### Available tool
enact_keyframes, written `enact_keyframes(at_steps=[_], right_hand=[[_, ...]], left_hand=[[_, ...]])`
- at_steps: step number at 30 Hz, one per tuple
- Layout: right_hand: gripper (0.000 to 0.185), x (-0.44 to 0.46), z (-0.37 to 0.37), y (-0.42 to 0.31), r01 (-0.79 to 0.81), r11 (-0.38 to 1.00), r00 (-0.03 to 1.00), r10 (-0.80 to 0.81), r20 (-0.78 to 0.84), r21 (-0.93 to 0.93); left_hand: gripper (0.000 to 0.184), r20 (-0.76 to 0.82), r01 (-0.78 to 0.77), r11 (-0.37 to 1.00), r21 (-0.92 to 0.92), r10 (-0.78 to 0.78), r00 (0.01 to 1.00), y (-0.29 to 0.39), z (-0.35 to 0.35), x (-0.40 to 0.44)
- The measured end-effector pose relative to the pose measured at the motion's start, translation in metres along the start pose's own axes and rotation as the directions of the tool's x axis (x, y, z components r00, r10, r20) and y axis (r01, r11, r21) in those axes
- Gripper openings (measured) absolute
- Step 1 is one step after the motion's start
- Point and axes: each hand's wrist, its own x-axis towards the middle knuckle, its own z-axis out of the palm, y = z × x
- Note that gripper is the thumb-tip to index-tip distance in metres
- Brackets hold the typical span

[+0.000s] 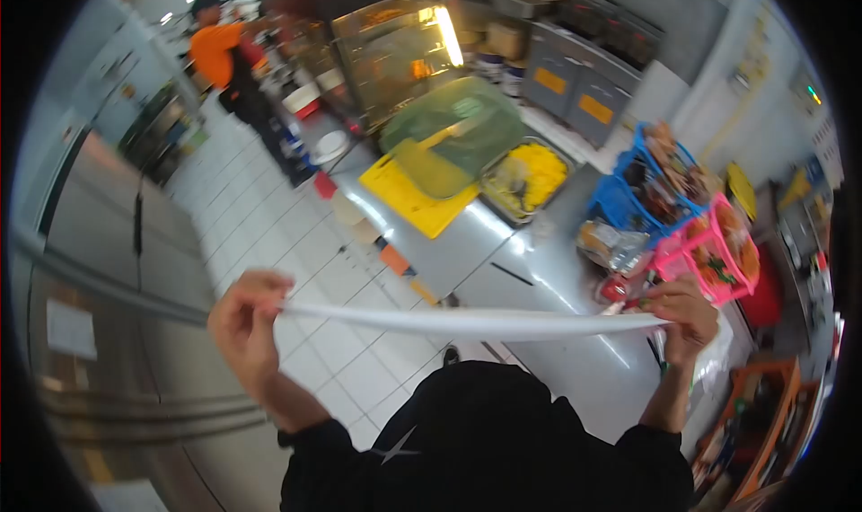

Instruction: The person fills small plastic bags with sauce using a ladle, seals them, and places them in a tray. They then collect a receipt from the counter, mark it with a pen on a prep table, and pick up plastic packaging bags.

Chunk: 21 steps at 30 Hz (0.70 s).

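Observation:
A long white strip (485, 324), folded cloth or plastic by its look, is stretched level between my two hands in front of my body. My left hand (250, 328) pinches its left end, out over the tiled floor. At the other end, my right hand (684, 319) has its fingers closed on the strip, close to the pink basket (709, 251) on the steel counter. The strip sags slightly in the middle, and its exact material is blurred.
The steel counter (575, 283) bears a yellow cutting board (404, 198), a large green translucent tub (503, 108), a metal tray of yellow food (489, 193) and a blue basket (615, 193). A steel fridge (117, 216) stands left. A person in orange (215, 56) is farther back.

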Motion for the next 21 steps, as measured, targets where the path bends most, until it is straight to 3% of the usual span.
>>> enact_keyframes(at_steps=[1,3,4,5,7,8,10,11,12,13,14,16,17,18,21], right_hand=[[0.018,-0.003,-0.001,-0.002,-0.034,0.997,0.999,0.036,0.032,-0.075],[0.026,-0.01,-0.005,0.014,-0.19,0.981,0.926,0.196,0.322,-0.05],[0.035,-0.027,-0.008,0.023,-0.308,0.943,0.783,0.328,0.529,-0.13],[0.046,-0.044,-0.014,0.033,-0.414,0.882,0.577,0.446,0.684,-0.225],[0.066,-0.058,-0.001,0.032,-0.444,0.85,0.486,0.494,0.721,-0.283],[0.071,-0.05,0.018,0.024,-0.297,0.954,0.771,0.265,0.579,-0.041],[0.078,-0.021,0.075,-0.02,-0.386,0.915,0.829,0.286,0.481,0.121],[0.063,-0.016,0.097,-0.039,-0.46,0.885,0.793,0.373,0.481,0.072],[0.05,-0.01,0.118,-0.039,-0.42,0.898,0.806,0.304,0.508,0.129],[0.036,-0.019,0.13,-0.039,-0.469,0.867,0.844,0.383,0.375,0.171],[0.023,-0.028,0.141,-0.031,-0.373,0.919,0.92,0.349,0.179,0.124],[0.024,-0.037,0.129,-0.035,-0.392,0.867,0.92,0.367,0.135,0.309],[0.026,-0.044,0.126,-0.04,-0.376,0.831,0.925,0.361,0.118,0.41],[0.028,-0.051,0.127,-0.044,-0.395,0.833,0.916,0.391,0.095,0.388],[0.033,-0.074,0.125,-0.048,-0.433,0.834,0.893,0.45,0.033,0.341]], left_hand=[[0.018,0.024,-0.021,0.999,-0.03,0.022,0.999,-0.003,0.004,-0.002],[0.013,0.16,-0.015,0.998,0.062,0.005,0.987,0.004,0.022,0.009],[0.011,0.277,-0.031,0.993,0.117,-0.003,0.961,0.008,0.037,0.016],[0.011,0.386,-0.065,0.984,0.166,-0.004,0.922,0.009,0.058,0.021],[0.015,0.576,-0.232,0.97,0.076,0.148,0.804,0.004,0.11,0.016],[0.015,0.653,-0.253,0.967,0.037,0.168,0.738,0.006,0.14,0.01],[0.016,0.786,-0.291,0.955,-0.058,0.223,0.577,0.019,0.189,-0.001],[0.015,0.83,-0.316,0.94,-0.125,0.274,0.485,0.026,0.213,-0.003],[0.016,0.786,-0.297,0.926,-0.233,0.359,0.503,0.031,0.232,-0.005],[0.013,0.8,-0.322,0.926,-0.196,0.341,0.494,0.028,0.239,-0.003],[0.012,0.817,-0.35,0.923,-0.16,0.323,0.477,0.023,0.241,0.003],[0.021,0.856,-0.361,0.924,-0.128,0.286,0.429,0.017,0.244,0.017],[0.013,0.911,-0.343,0.933,-0.113,0.235,0.338,0.028,0.245,0.026],[0.01,0.953,-0.333,0.94,-0.08,0.169,0.25,0.039,0.245,0.036],[0.009,0.975,-0.361,0.925,-0.122,0.18,0.132,0.052,0.257,0.052]])
